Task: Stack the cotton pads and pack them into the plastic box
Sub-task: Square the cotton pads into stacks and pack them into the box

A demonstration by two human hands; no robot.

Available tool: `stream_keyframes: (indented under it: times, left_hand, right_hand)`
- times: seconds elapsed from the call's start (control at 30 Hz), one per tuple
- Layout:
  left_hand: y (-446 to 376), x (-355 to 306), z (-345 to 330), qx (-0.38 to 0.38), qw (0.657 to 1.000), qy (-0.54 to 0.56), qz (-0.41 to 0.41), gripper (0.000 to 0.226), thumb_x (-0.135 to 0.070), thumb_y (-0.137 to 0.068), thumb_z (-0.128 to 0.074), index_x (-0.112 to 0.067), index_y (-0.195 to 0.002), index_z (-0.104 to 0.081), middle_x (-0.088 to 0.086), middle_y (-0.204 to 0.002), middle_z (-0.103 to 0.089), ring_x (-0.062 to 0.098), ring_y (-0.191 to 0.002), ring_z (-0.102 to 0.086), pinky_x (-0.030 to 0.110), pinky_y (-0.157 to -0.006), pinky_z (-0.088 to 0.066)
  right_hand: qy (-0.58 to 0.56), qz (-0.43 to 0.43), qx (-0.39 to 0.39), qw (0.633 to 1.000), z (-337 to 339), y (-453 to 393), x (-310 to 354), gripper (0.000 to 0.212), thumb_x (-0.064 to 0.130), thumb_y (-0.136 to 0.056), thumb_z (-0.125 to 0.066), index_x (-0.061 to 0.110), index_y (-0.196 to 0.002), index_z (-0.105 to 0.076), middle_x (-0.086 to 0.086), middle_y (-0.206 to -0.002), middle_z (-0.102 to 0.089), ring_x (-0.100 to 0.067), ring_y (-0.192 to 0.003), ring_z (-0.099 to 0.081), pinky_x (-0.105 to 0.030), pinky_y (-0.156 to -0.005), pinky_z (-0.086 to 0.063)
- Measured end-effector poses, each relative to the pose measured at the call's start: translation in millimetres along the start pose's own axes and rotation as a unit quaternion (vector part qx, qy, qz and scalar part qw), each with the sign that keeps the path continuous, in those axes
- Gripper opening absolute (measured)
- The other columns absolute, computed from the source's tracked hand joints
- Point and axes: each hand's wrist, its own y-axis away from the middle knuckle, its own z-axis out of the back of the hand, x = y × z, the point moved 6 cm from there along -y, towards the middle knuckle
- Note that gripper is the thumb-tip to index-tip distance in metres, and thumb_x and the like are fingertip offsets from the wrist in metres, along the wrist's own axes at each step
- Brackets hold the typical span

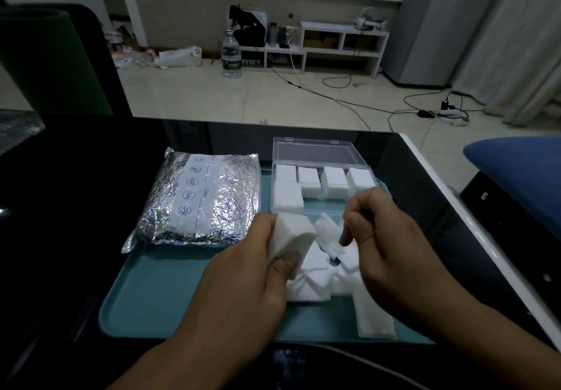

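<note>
Head view: you are seated at a dark glossy table (pixel 91 207) with a teal plastic tray (pixel 170 292) in front of you.
Left hand: your left hand (pixel 243 274) pinches a thick white stack of square cotton pads (pixel 293 234) between thumb and fingers, held just above the tray.
Right hand: your right hand (pixel 391 237) has its fingers curled — whether it nips one pad from the loose white pile of cotton pads (pixel 321 271) beneath it cannot be told.
Box: the clear rectangular plastic box (pixel 321 189), lid hinged open, sits at the tray's far edge, already holding rows of pads.
Key relation: the box lies straight ahead of both hands, long axis running left to right — the left hand's stack looks nearer its open front-left corner.
Also there: a silver foil pouch with blue print (pixel 200 201), left of the box.
</note>
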Motion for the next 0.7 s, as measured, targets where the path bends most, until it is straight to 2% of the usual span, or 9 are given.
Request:
stream_keyframes:
  times: [0.1,0.17,0.23,0.33,0.4,0.43,0.5,0.6,0.7]
  left_hand:
    - [-1.5,2.8,1.6,-0.001,1.0,-0.006,0.008,0.026,-0.054,-0.084,-0.041,-0.033,-0.1,-0.04,-0.012,-0.088,-0.066,0.018,-0.086,-0.062,0.043,-0.075,-0.049]
    - [-3.9,8.4,1.6,-0.002,1.0,0.008,0.023,0.026,-0.053,-0.083,-0.043,-0.034,-0.1,-0.042,-0.012,-0.089,-0.067,0.017,-0.087,-0.063,0.043,-0.078,-0.049]
    - [-7.3,14.3,0.2,0.004,0.997,0.065,0.05,0.028,-0.05,-0.082,-0.048,-0.033,-0.104,-0.047,-0.012,-0.092,-0.069,0.014,-0.09,-0.065,0.043,-0.081,-0.051]
    - [-11.3,19.8,-9.0,0.026,0.97,0.219,0.1,0.019,-0.035,-0.09,-0.063,-0.029,-0.107,-0.055,-0.006,-0.095,-0.074,0.013,-0.088,-0.07,0.036,-0.081,-0.053]
    - [-13.3,19.3,-12.2,0.025,0.948,0.29,0.124,0.015,-0.017,-0.094,-0.062,-0.02,-0.108,-0.058,0.0,-0.09,-0.076,0.013,-0.077,-0.071,0.024,-0.07,-0.051]
    - [-14.3,19.0,-13.6,0.027,0.942,0.307,0.13,0.016,-0.015,-0.093,-0.059,-0.018,-0.109,-0.058,0.002,-0.088,-0.076,0.015,-0.074,-0.071,0.024,-0.068,-0.051]
    - [-16.0,18.8,-15.3,0.03,0.934,0.328,0.137,0.019,-0.016,-0.093,-0.058,-0.018,-0.112,-0.058,0.003,-0.088,-0.076,0.022,-0.071,-0.072,0.033,-0.07,-0.051]
    - [-17.7,18.0,-17.8,0.036,0.93,0.338,0.139,0.02,-0.017,-0.093,-0.057,-0.018,-0.113,-0.058,0.004,-0.086,-0.076,0.024,-0.068,-0.07,0.032,-0.067,-0.051]
    - [-17.6,12.3,-22.0,0.053,0.93,0.343,0.124,0.019,-0.017,-0.093,-0.057,-0.019,-0.112,-0.06,0.003,-0.084,-0.075,0.023,-0.066,-0.067,0.027,-0.062,-0.051]
  right_hand:
    - [-0.118,-0.049,0.135,0.983,-2.9,-0.7,4.1,0.02,0.029,-0.096,-0.046,0.023,-0.077,-0.051,-0.004,-0.068,-0.061,-0.015,-0.064,-0.054,-0.035,-0.066,-0.046]
    - [-0.205,-0.116,0.301,0.924,-11.7,11.4,14.3,0.032,0.041,-0.094,-0.05,0.019,-0.07,-0.053,-0.004,-0.061,-0.056,-0.021,-0.06,-0.05,-0.037,-0.065,-0.041]
    - [-0.171,-0.14,0.391,0.893,-17.0,23.9,24.7,0.052,0.051,-0.095,-0.05,0.012,-0.061,-0.048,-0.005,-0.055,-0.044,-0.019,-0.052,-0.04,-0.032,-0.055,-0.032]
    - [0.019,-0.026,0.334,0.942,-23.3,22.3,28.0,0.053,0.053,-0.093,-0.047,0.011,-0.061,-0.055,-0.003,-0.054,-0.052,-0.008,-0.046,-0.046,-0.021,-0.049,-0.036]
    - [0.036,0.0,0.244,0.969,-20.5,14.8,21.0,0.017,0.035,-0.096,-0.053,0.028,-0.087,-0.064,0.01,-0.077,-0.065,-0.006,-0.065,-0.06,-0.019,-0.06,-0.046]
    - [0.019,-0.022,0.219,0.975,-19.0,12.9,13.3,0.013,0.026,-0.094,-0.055,0.035,-0.101,-0.06,0.015,-0.088,-0.063,-0.006,-0.074,-0.062,-0.021,-0.065,-0.049]
    - [-0.056,-0.091,0.163,0.981,-16.1,9.6,2.2,0.028,0.02,-0.09,-0.055,0.039,-0.109,-0.058,0.015,-0.094,-0.064,-0.007,-0.077,-0.064,-0.027,-0.069,-0.054]
    - [-0.173,-0.182,0.097,0.963,-16.8,4.5,-0.3,0.02,0.02,-0.09,-0.058,0.03,-0.104,-0.068,0.006,-0.088,-0.071,-0.006,-0.073,-0.067,-0.034,-0.069,-0.055]
    - [-0.258,-0.217,0.118,0.934,-23.1,3.8,4.6,0.019,0.022,-0.092,-0.058,0.024,-0.089,-0.076,0.003,-0.084,-0.074,-0.004,-0.074,-0.067,-0.029,-0.07,-0.051]
